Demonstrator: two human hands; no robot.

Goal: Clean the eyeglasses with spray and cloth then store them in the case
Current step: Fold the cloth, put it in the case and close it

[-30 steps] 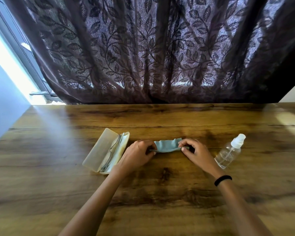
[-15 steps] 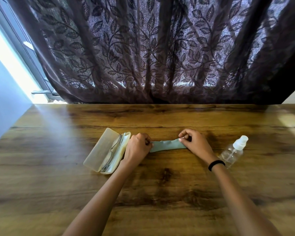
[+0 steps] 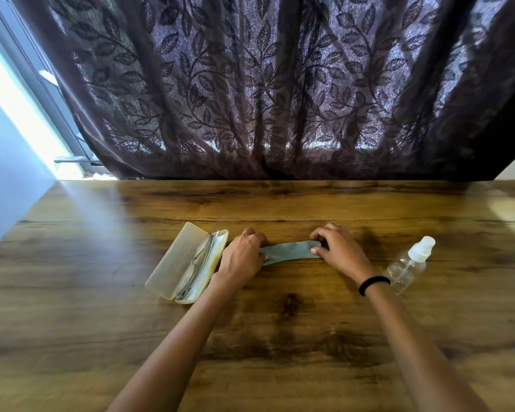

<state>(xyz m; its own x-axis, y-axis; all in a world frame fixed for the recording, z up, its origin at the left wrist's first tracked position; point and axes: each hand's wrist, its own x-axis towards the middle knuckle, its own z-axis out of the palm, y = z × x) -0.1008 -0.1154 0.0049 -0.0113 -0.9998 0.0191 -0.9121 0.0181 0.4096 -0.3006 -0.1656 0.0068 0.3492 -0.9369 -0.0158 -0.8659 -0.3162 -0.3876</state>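
Grey-blue cloth; cream case; leaf-patterned purple curtain

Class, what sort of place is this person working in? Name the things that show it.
Probably a room at home: a wooden table set by a window, with a dark leaf-patterned curtain behind it.

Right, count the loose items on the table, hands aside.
4: the open glasses case at left, the eyeglasses lying inside it, the blue-grey cloth held between left hand and right hand, and the clear spray bottle at right. The hands may hide something small.
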